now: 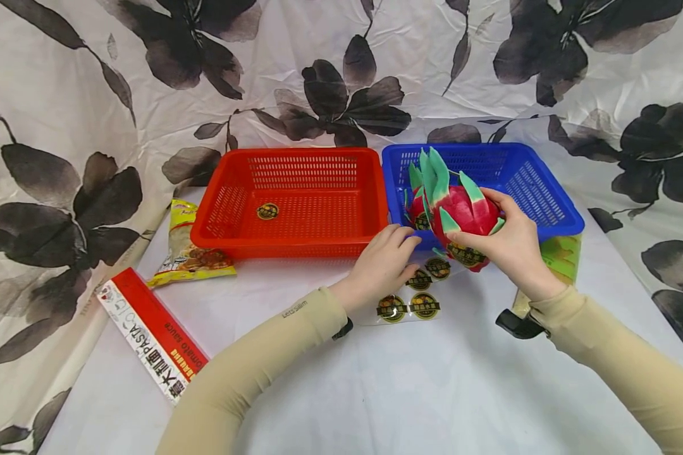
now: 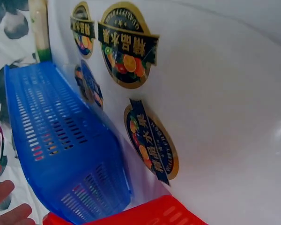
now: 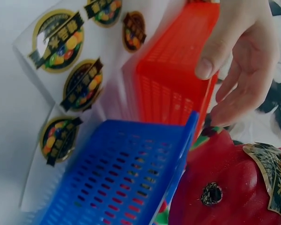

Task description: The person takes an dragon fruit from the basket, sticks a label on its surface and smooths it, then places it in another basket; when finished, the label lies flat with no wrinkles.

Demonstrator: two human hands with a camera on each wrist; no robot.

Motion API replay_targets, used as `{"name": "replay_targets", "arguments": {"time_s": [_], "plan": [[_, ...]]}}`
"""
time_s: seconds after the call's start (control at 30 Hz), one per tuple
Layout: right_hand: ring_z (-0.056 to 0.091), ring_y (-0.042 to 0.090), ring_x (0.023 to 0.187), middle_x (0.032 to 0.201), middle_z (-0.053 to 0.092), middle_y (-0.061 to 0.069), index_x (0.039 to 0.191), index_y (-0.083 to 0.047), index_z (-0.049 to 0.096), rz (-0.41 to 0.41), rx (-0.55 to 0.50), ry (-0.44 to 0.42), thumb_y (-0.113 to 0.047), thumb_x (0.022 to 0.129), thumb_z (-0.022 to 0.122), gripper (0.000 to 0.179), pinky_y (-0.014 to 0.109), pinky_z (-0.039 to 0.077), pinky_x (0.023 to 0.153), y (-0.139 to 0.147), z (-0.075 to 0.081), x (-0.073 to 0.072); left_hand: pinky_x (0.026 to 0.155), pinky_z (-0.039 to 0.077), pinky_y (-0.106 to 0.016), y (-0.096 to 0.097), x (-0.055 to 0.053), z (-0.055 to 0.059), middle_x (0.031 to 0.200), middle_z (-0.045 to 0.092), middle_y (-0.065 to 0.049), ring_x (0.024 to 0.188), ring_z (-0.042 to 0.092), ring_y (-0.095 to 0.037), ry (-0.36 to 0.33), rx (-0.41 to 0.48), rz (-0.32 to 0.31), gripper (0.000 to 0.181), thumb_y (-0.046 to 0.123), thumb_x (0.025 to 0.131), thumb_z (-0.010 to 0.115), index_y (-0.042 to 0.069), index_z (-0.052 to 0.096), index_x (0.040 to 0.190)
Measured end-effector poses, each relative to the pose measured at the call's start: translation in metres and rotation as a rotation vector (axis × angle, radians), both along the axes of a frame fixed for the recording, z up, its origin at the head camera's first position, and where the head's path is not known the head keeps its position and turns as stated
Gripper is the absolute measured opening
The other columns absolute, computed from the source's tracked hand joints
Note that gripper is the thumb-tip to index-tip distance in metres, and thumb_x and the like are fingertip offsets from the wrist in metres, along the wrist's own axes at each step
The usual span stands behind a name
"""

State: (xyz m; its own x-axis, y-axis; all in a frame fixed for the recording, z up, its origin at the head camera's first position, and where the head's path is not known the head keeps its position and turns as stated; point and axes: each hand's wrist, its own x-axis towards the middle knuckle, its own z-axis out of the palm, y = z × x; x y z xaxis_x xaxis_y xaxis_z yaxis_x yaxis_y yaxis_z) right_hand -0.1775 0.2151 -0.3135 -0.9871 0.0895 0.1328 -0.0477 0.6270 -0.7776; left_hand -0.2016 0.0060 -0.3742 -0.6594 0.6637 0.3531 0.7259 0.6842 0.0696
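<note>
A red dragon fruit (image 1: 460, 208) with green-tipped scales is held in my right hand (image 1: 515, 237), over the front rim of the blue basket (image 1: 554, 196). It bears a black-and-gold sticker (image 1: 467, 254). Behind it, partly hidden, a second dragon fruit (image 1: 418, 208) with a sticker sits inside that basket. My left hand (image 1: 380, 265) hovers by the baskets' adjoining front corners with its fingers extended, gripping nothing. Below it lies a clear sheet of round fruit stickers (image 1: 424, 306). The right wrist view shows the held dragon fruit (image 3: 220, 183) close up, near my left hand (image 3: 248, 61).
Left of the blue basket stands a red basket (image 1: 296, 245), with one round sticker (image 1: 267, 210) on its floor. A yellow snack bag (image 1: 190, 253) and a pasta box (image 1: 153, 335) lie at the left. A green-and-yellow package (image 1: 562, 256) is partly under the blue basket's right front.
</note>
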Motion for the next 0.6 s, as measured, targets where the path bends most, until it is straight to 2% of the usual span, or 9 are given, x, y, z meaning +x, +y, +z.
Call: {"name": "replay_targets", "arguments": {"time_s": [0.3, 0.6], "plan": [[0.046, 0.032, 0.117, 0.133, 0.046, 0.014, 0.142, -0.013, 0.032, -0.036, -0.009, 0.01, -0.04, 0.072, 0.076, 0.087, 0.053, 0.049, 0.085, 0.01, -0.001, -0.006, 0.107, 0.032, -0.033, 0.011, -0.008, 0.0, 0.125, 0.051, -0.009, 0.12, 0.043, -0.026, 0.031, -0.074, 0.029, 0.039, 0.029, 0.089, 0.058, 0.008, 0.053, 0.122], [0.045, 0.032, 0.119, 0.137, 0.043, 0.014, 0.143, -0.013, 0.03, -0.071, -0.016, 0.004, -0.042, 0.071, 0.077, 0.09, 0.051, 0.048, 0.089, 0.02, 0.001, -0.012, 0.103, 0.037, -0.032, 0.017, -0.021, -0.007, 0.118, 0.056, -0.008, 0.112, 0.049, -0.024, 0.091, -0.086, 0.056, 0.032, 0.025, 0.088, 0.06, 0.009, 0.057, 0.116]]}}
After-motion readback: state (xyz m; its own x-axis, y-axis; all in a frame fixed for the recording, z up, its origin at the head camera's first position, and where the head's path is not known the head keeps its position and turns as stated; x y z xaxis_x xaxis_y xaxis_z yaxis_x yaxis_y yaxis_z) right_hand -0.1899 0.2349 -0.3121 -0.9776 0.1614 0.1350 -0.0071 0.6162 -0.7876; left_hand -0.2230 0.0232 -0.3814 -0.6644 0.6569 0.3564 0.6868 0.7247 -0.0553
